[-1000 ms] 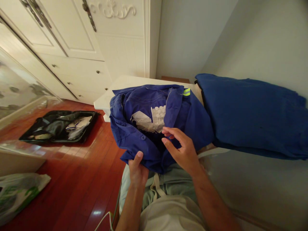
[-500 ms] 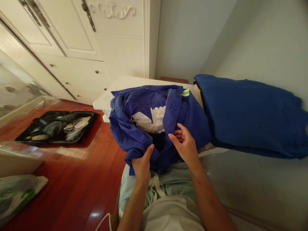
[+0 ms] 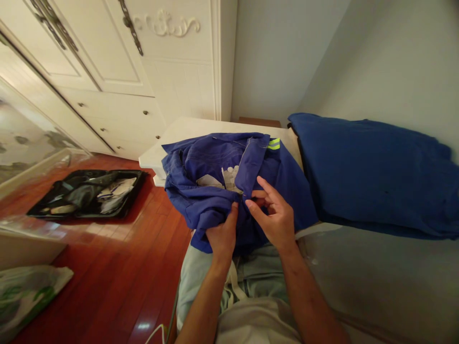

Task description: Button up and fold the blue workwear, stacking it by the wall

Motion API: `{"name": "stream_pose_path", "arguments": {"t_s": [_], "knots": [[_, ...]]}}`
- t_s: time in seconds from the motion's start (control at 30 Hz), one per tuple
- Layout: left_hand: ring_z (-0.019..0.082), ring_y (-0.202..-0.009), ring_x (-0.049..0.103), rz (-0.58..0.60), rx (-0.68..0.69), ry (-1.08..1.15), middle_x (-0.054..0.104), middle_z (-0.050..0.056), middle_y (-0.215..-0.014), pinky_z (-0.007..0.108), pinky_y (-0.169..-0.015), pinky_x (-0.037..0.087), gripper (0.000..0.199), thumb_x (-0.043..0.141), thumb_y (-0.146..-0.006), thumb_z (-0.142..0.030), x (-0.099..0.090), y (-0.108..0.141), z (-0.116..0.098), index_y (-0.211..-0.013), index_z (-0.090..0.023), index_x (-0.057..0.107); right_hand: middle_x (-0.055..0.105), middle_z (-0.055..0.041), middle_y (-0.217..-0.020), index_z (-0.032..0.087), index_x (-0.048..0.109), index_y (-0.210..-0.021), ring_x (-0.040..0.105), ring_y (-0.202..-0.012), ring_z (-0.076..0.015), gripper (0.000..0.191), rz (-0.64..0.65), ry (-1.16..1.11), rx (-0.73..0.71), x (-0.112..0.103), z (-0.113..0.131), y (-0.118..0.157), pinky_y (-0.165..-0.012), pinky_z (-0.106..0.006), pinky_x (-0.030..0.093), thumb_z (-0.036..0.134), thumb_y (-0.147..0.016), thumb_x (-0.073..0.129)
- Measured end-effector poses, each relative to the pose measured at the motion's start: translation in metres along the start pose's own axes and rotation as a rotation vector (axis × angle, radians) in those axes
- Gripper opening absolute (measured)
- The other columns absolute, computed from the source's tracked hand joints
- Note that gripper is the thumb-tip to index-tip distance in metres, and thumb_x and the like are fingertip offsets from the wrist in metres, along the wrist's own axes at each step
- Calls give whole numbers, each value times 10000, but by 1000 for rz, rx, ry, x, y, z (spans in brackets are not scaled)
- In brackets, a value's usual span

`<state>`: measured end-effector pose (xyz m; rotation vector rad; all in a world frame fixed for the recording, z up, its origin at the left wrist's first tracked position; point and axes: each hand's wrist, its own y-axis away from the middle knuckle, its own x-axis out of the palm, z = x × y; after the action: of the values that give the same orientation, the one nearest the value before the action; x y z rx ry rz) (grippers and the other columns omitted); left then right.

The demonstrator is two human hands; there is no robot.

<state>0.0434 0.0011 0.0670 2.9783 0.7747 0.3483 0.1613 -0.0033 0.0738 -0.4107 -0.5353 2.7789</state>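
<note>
A blue work jacket [image 3: 211, 157] with a yellow-green and silver reflective strip [image 3: 274, 144] lies rumpled in front of me, its front edges close together. My left hand [image 3: 224, 234] grips the left front edge, thumb on top and fingers hidden under the cloth. My right hand [image 3: 274, 212] pinches the right front edge between thumb and fingers, close to the left thumb. Through the gap above the hands show white pieces [image 3: 230, 177], one with round bumps, partly covered by the jacket.
A folded dark blue cloth item [image 3: 369, 174] lies to the right. The jacket rests on a white surface [image 3: 190, 125] by a white cabinet [image 3: 179, 81]. An open black suitcase [image 3: 86, 193] with things inside is on the red wooden floor [image 3: 143, 267]; a plastic bag [image 3: 32, 291] lies nearer.
My left hand has moved right and up with the left front edge. The jacket's opening has narrowed, covering more of the white pieces. My right hand has shifted slightly left onto the edge.
</note>
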Motion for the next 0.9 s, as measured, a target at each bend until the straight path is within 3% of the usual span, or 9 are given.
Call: {"name": "stream_pose_path", "arguments": {"t_s": [0.2, 0.4, 0.53, 0.67, 0.9], "knots": [[262, -948, 689, -23, 117, -116, 747, 24, -917, 384, -1081, 448, 220, 891, -626, -278, 4, -6, 5, -811, -235, 781, 727, -34, -980, 198, 571, -1389, 631, -644, -86, 550, 66, 47, -45, 1, 2, -6, -701, -234, 585, 292, -858, 677], [251, -922, 699, -90, 135, -23, 740, 26, -887, 349, -985, 503, 270, 893, -622, -234, 13, -11, 5, -868, -219, 782, 730, -19, -918, 204, 608, -1338, 694, -796, -123, 465, 96, 55, -136, -5, 6, -16, -814, -260, 597, 257, -877, 637], [256, -1026, 685, -122, 185, 61, 740, 26, -918, 333, -1047, 468, 322, 894, -589, -158, 22, -11, 0, -883, -215, 775, 737, -35, -996, 216, 590, -1370, 717, -884, -145, 468, 64, 54, -152, -6, 5, -20, -887, -295, 598, 245, -902, 599], [268, -1071, 672, -142, 157, -3, 741, 21, -981, 373, -1124, 414, 321, 906, -575, -182, 26, -8, -4, -864, -234, 774, 735, -53, -1086, 223, 566, -1406, 724, -983, -165, 492, 67, -3, -127, -4, -2, -22, -930, -308, 597, 245, -916, 599], [301, -1193, 625, -101, 61, -45, 731, 12, -837, 385, -1196, 334, 278, 902, -525, -120, 29, -5, -14, -726, -243, 755, 738, -61, -1093, 212, 600, -1375, 735, -969, -173, 449, 93, -39, -90, -7, -11, -25, -880, -291, 615, 257, -928, 586]]}}
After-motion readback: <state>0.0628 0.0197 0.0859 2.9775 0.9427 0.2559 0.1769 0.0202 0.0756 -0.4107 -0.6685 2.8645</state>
